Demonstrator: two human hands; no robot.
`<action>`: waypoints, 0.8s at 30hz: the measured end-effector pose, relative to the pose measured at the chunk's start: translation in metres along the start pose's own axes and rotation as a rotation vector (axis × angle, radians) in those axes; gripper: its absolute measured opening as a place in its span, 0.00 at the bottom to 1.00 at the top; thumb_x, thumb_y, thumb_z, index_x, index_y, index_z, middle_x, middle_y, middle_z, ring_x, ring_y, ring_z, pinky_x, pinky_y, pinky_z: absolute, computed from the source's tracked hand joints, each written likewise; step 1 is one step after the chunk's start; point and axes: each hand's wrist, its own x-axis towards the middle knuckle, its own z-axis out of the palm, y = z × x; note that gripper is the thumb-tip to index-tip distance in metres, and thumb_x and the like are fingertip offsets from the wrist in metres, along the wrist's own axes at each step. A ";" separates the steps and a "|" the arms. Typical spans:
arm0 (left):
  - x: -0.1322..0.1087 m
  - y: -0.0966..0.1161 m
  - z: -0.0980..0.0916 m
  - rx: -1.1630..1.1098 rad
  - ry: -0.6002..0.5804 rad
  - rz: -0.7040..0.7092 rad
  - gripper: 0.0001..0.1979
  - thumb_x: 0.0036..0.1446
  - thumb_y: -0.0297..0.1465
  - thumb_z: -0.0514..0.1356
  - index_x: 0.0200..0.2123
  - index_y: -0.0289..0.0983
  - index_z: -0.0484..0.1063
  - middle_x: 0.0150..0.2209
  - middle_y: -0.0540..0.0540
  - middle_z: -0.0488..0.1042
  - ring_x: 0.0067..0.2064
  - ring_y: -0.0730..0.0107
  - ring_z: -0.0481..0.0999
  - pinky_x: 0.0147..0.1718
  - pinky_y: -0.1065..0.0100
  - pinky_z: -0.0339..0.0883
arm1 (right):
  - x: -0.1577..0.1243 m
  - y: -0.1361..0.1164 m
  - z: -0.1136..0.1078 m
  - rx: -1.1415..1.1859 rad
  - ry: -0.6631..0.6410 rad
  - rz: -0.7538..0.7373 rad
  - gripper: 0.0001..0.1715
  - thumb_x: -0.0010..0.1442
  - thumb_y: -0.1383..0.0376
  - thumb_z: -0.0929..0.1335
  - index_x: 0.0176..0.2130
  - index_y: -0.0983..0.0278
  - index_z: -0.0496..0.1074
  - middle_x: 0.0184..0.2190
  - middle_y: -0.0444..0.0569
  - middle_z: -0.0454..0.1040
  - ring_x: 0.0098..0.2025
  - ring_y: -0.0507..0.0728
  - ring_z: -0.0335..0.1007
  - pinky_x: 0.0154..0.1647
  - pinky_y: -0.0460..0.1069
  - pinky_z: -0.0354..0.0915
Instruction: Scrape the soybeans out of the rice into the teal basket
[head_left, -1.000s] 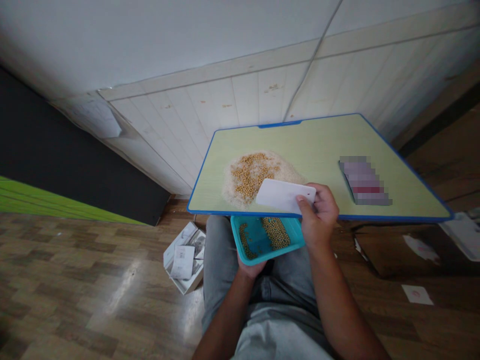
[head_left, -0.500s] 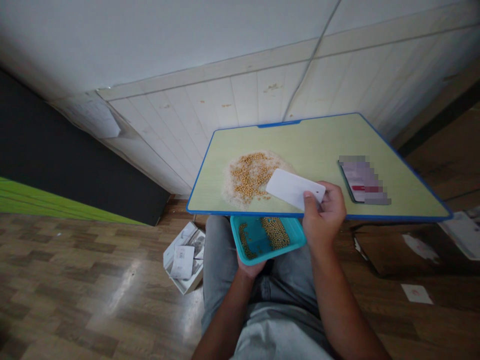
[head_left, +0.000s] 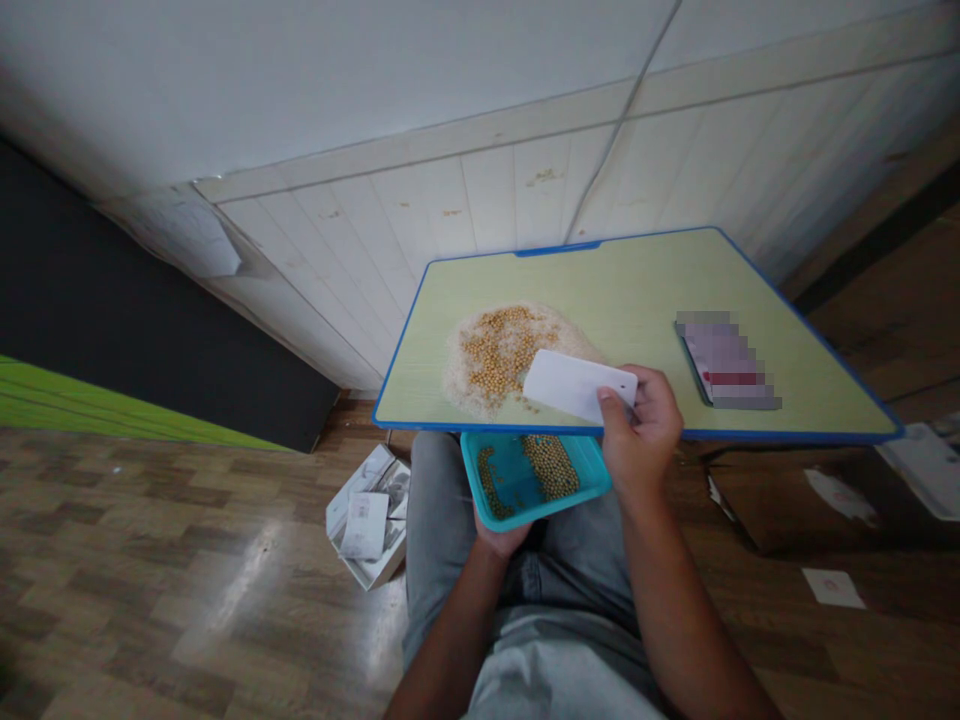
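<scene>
Right hand [head_left: 626, 398] pinches white card [head_left: 566, 382] by holed end, good spot, likely light, stiff; left hand [head_left: 501, 538] under tray [head_left: 526, 490], can't tell grip from here.

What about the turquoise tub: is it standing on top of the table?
No, the left hand holds the turquoise tub from underneath, below the near edge of the table.

Got the right hand [head_left: 646, 425] pinching, thumb on top, around 4 o'clock, with forearm [head_left: 679, 600] angled toward 11. Got the left hand [head_left: 504, 538] near 6, fingers hidden, forearm leaning toward 1.
</scene>
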 end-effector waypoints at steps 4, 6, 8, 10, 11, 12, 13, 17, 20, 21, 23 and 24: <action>-0.001 0.001 -0.001 -0.037 -0.010 -0.034 0.38 0.82 0.52 0.39 0.84 0.49 0.65 0.85 0.47 0.68 0.86 0.47 0.64 0.87 0.36 0.50 | 0.000 -0.001 0.000 0.007 -0.017 0.013 0.10 0.65 0.58 0.75 0.45 0.57 0.77 0.36 0.44 0.79 0.38 0.60 0.77 0.37 0.51 0.70; -0.002 0.002 0.000 -0.039 -0.016 -0.045 0.39 0.82 0.53 0.38 0.86 0.50 0.61 0.87 0.48 0.64 0.87 0.50 0.62 0.88 0.37 0.48 | -0.001 -0.002 0.000 0.000 -0.020 0.022 0.10 0.64 0.58 0.75 0.44 0.57 0.77 0.36 0.44 0.79 0.38 0.60 0.77 0.37 0.51 0.70; -0.004 0.003 0.002 -0.040 -0.022 -0.052 0.39 0.82 0.53 0.37 0.87 0.50 0.59 0.88 0.48 0.62 0.88 0.51 0.60 0.88 0.39 0.46 | -0.001 -0.002 0.000 0.003 -0.031 0.036 0.10 0.63 0.58 0.76 0.44 0.57 0.77 0.35 0.44 0.80 0.37 0.60 0.77 0.37 0.51 0.70; -0.005 0.003 0.004 -0.041 -0.029 -0.055 0.40 0.82 0.53 0.36 0.87 0.49 0.58 0.88 0.48 0.60 0.89 0.52 0.58 0.88 0.41 0.45 | 0.000 -0.001 0.000 0.013 -0.047 0.052 0.11 0.62 0.58 0.76 0.44 0.57 0.77 0.35 0.44 0.79 0.37 0.60 0.77 0.36 0.51 0.69; -0.006 0.003 0.006 -0.041 -0.032 -0.054 0.40 0.82 0.53 0.36 0.87 0.49 0.59 0.88 0.48 0.60 0.89 0.53 0.57 0.88 0.41 0.45 | 0.000 -0.001 0.000 0.018 -0.051 0.055 0.11 0.62 0.58 0.76 0.44 0.57 0.77 0.35 0.43 0.79 0.37 0.59 0.77 0.36 0.51 0.69; -0.006 0.003 0.007 -0.041 -0.035 -0.052 0.40 0.82 0.53 0.35 0.87 0.48 0.59 0.88 0.48 0.60 0.89 0.53 0.56 0.89 0.42 0.44 | 0.000 -0.001 0.001 0.021 -0.048 0.052 0.11 0.63 0.58 0.76 0.44 0.57 0.77 0.35 0.43 0.79 0.37 0.59 0.77 0.36 0.51 0.69; -0.006 0.003 0.008 -0.039 -0.037 -0.051 0.41 0.82 0.53 0.35 0.87 0.48 0.59 0.88 0.48 0.60 0.89 0.53 0.55 0.89 0.41 0.43 | 0.000 -0.001 0.001 0.022 -0.041 0.046 0.11 0.64 0.58 0.76 0.45 0.57 0.77 0.35 0.43 0.79 0.37 0.59 0.77 0.37 0.51 0.69; -0.006 0.002 0.009 -0.027 -0.036 -0.041 0.40 0.83 0.52 0.34 0.87 0.46 0.59 0.86 0.46 0.65 0.89 0.51 0.57 0.89 0.39 0.40 | -0.001 0.001 0.004 0.012 -0.043 0.023 0.11 0.67 0.56 0.76 0.47 0.57 0.77 0.38 0.45 0.81 0.40 0.60 0.79 0.40 0.52 0.72; -0.007 0.002 0.007 -0.011 -0.043 -0.024 0.39 0.83 0.52 0.38 0.82 0.46 0.69 0.82 0.47 0.72 0.88 0.46 0.60 0.89 0.37 0.42 | -0.003 0.003 0.005 0.003 -0.098 0.020 0.11 0.69 0.56 0.76 0.47 0.57 0.77 0.39 0.45 0.82 0.41 0.61 0.80 0.42 0.53 0.73; -0.007 0.002 0.006 0.004 -0.052 -0.015 0.39 0.82 0.52 0.39 0.79 0.47 0.74 0.80 0.47 0.75 0.88 0.44 0.60 0.89 0.36 0.42 | -0.003 0.004 0.005 -0.002 -0.110 0.017 0.11 0.69 0.56 0.75 0.48 0.57 0.77 0.39 0.45 0.82 0.41 0.60 0.80 0.43 0.53 0.73; -0.007 0.002 0.004 0.044 -0.069 0.003 0.38 0.82 0.53 0.41 0.73 0.48 0.82 0.77 0.47 0.80 0.87 0.42 0.61 0.88 0.34 0.43 | -0.004 0.005 0.004 -0.013 -0.124 0.007 0.10 0.70 0.56 0.75 0.48 0.57 0.78 0.39 0.45 0.82 0.41 0.60 0.80 0.42 0.53 0.73; -0.007 0.002 0.004 0.062 -0.074 0.009 0.37 0.82 0.53 0.41 0.71 0.49 0.84 0.76 0.47 0.82 0.87 0.41 0.61 0.88 0.33 0.44 | -0.004 0.005 0.004 -0.017 -0.131 0.004 0.10 0.71 0.57 0.75 0.49 0.57 0.78 0.39 0.45 0.82 0.41 0.60 0.80 0.42 0.53 0.73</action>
